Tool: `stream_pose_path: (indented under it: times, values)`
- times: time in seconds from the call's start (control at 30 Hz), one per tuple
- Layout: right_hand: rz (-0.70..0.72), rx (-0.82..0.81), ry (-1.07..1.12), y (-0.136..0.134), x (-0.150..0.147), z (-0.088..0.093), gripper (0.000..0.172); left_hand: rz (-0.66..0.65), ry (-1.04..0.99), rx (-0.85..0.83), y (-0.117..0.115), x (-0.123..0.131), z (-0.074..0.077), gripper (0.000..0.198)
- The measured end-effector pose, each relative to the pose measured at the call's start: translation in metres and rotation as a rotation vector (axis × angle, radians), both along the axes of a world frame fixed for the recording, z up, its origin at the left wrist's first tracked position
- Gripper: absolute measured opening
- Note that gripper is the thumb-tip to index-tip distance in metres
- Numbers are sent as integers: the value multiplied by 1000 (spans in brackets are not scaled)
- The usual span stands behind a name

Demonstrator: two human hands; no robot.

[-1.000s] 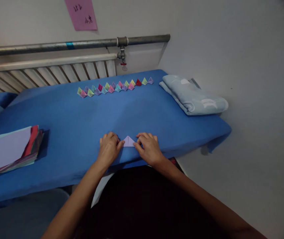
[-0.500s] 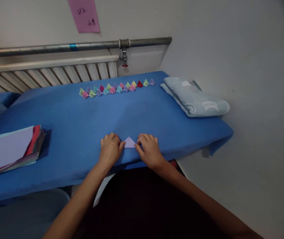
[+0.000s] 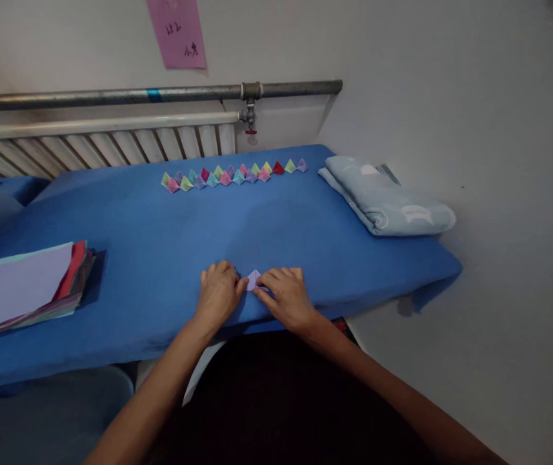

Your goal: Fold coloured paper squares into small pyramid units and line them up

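Between my two hands a small lilac folded paper [image 3: 253,280] lies on the blue cloth near its front edge, its peak pointing away from me. My left hand [image 3: 219,290] has its fingers curled, and its thumb holds the paper's left corner. With thumb and forefinger, my right hand [image 3: 286,294] pinches the right side of the paper and covers much of that half. Farther back, several folded paper pieces [image 3: 226,177] in pink, green, blue, purple and red stand in two staggered rows.
A stack of coloured paper sheets [image 3: 29,278], lilac on top, lies on the left of the blue-covered surface [image 3: 160,239]. At the back right is a folded pale blue blanket [image 3: 392,200] beside the wall. A radiator [image 3: 126,145] and a metal pipe [image 3: 199,94] run behind.
My right hand has moved left over the paper, its fingers now on the right flap, so less of the triangle shows. My left hand stays at the left corner. The view has shifted slightly.
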State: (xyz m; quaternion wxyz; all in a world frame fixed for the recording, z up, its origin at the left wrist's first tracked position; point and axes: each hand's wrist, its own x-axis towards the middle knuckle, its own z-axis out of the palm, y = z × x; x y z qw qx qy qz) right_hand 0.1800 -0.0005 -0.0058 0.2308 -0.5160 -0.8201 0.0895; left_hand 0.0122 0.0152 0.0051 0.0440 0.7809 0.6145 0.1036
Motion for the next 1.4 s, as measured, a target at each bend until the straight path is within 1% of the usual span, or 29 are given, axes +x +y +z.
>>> stream_pose_path:
  times: [0.2,0.43,0.5,0.57,0.63,0.7,0.77,0.8,1.03,1.4]
  values:
    - [-15,-9,1,-2,-1,2,13,-3,-11,-8,0,0,-1,24]
    - [-48,9,-7,-3,-5,1,12,10,19,55,0,2,-5,26]
    - [-61,15,-10,-3,-6,1,12,25,-14,83,-2,3,-6,25]
    - [-73,21,-19,-3,-7,0,13,29,-88,152,-8,3,-8,20]
    - [-77,23,-31,-3,-7,0,13,-18,-150,251,-17,3,-10,16]
    - [-79,22,-40,-3,-8,0,12,-123,-162,324,-27,1,-13,17]
    - [-80,23,-37,-3,-8,0,11,-212,-148,346,-34,0,-15,20]
    - [-79,23,-33,-2,-7,0,11,-235,-141,349,-37,0,-16,22]
    - [-69,14,-4,-3,-6,-1,11,-270,-108,399,-40,0,-21,26]
    - [-57,-25,29,-3,-4,-1,13,-292,-41,361,-37,-1,-23,29]
